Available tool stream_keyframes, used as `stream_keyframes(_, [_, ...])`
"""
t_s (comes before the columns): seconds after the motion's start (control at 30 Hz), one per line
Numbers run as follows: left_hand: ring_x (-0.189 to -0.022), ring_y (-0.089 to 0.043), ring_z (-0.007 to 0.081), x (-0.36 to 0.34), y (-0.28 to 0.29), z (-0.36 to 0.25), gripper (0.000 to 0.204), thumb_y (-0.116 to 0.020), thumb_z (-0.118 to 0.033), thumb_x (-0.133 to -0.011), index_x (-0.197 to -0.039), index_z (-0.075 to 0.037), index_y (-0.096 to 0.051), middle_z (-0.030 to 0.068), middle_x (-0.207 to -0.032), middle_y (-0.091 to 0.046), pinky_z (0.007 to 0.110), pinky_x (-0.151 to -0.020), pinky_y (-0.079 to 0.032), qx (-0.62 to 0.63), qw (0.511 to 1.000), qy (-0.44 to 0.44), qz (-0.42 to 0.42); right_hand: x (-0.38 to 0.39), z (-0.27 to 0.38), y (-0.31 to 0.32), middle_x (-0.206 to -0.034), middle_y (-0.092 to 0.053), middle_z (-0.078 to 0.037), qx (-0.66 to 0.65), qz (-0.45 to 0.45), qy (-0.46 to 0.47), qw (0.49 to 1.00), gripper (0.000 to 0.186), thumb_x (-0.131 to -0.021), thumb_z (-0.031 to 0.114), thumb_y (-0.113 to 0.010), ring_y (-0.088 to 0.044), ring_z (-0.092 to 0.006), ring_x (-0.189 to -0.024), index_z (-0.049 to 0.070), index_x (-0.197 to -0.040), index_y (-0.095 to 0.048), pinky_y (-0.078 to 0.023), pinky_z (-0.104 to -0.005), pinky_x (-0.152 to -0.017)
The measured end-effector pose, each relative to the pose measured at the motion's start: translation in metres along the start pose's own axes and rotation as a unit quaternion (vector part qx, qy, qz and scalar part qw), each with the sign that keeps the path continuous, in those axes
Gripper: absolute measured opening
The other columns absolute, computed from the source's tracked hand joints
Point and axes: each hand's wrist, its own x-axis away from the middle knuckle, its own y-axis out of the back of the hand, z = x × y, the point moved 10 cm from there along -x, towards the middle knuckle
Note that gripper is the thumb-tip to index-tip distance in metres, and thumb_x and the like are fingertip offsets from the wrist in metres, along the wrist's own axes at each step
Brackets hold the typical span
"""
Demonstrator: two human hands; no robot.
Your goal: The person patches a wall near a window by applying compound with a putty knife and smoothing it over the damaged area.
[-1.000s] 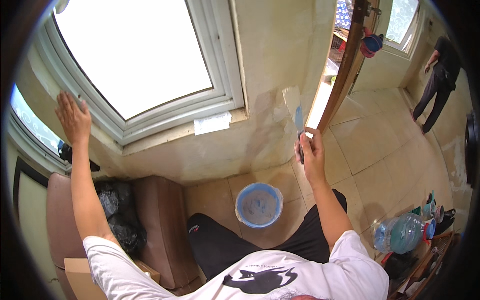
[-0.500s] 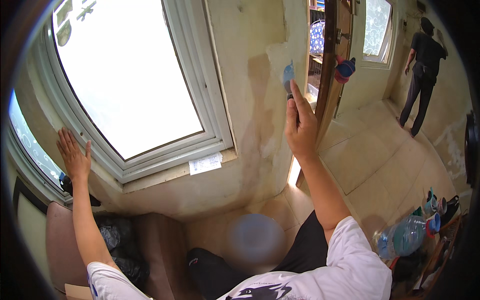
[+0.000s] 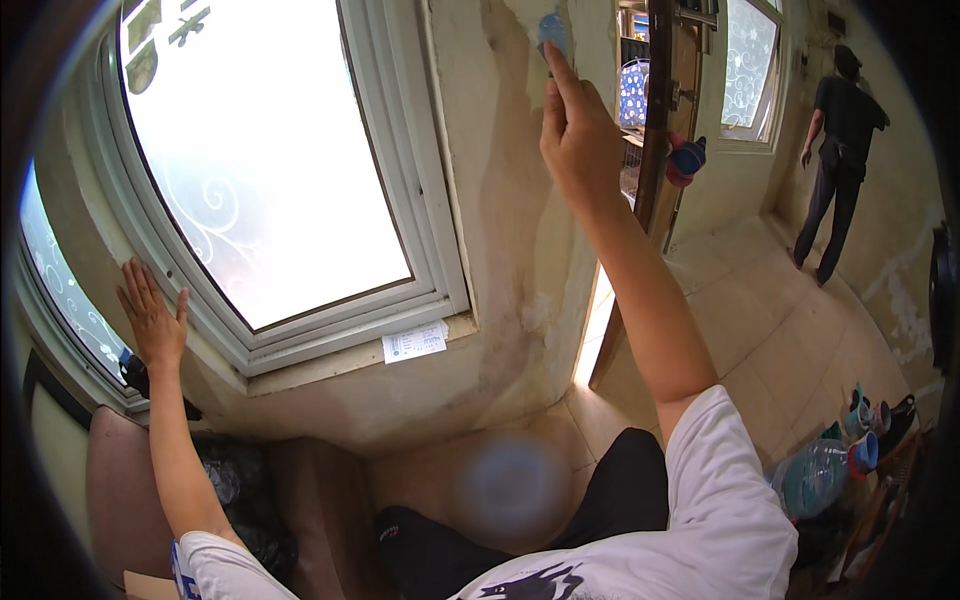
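My right hand (image 3: 580, 135) is raised high beside the window, closed on a putty knife (image 3: 552, 30) whose blade rests against a pale patch on the stained plaster wall (image 3: 500, 220), left of the doorway. Most of the handle is hidden by my fingers. My left hand (image 3: 153, 310) lies open, fingers spread, on the wall strip next to the grey frame (image 3: 350, 325) of the large frosted window (image 3: 250, 160). A small printed paper (image 3: 414, 342) sits on the sill. Below, a blue bucket (image 3: 510, 485) stands on the floor, blurred.
A brown sofa (image 3: 112, 480) with black bags (image 3: 240, 500) is at lower left. A wooden door (image 3: 660, 80) stands open on the right. A person in dark clothes (image 3: 840, 150) faces the far wall. A large water bottle (image 3: 810, 478) and small containers (image 3: 865, 420) are at lower right.
My right hand has moved up along the wall with the putty knife. My left hand moved lower in the picture, then stayed. The person has turned toward the wall with an arm raised.
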Motion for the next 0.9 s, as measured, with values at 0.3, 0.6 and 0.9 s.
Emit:
stream_keyframes(0.3, [-0.155,-0.002,0.0222,0.011,-0.004,0.014,0.078,-0.031,-0.056,-0.104,-0.156,0.002,-0.022,0.0104,-0.167,-0.01,0.051,-0.126,-0.012,0.14,0.886,-0.092,-0.433,-0.003,-0.002,-0.022,-0.08,-0.064,-0.011,0.097,0.096,-0.035,0.99,0.047,-0.096,0.021,-0.06,-0.066,-0.0325,-0.06,0.024,-0.143,-0.054,-0.054,-0.042,-0.052])
stream_keyframes(0.6, [-0.155,-0.001,0.0219,0.015,-0.001,0.021,0.078,-0.027,-0.057,-0.104,-0.157,0.0,-0.02,0.0098,-0.167,-0.01,0.051,-0.125,-0.011,0.162,0.873,-0.092,-0.451,0.075,-0.008,0.003,-0.083,-0.065,-0.013,0.028,0.112,-0.042,0.992,0.053,-0.096,0.016,-0.06,-0.067,-0.0331,-0.067,0.024,-0.147,-0.049,-0.055,-0.0425,-0.056])
stream_keyframes(0.9, [-0.155,0.0,0.0219,-0.005,-0.007,0.012,0.077,-0.028,-0.056,-0.104,-0.157,0.0,-0.02,0.0098,-0.168,-0.007,0.05,-0.126,-0.009,0.025,1.0,-0.002,-0.017,-0.061,-0.011,-0.007,-0.079,-0.063,-0.013,0.074,0.0,0.019,0.997,0.044,-0.097,0.02,-0.058,-0.065,-0.033,-0.066,0.023,-0.141,-0.054,-0.055,-0.0438,-0.059])
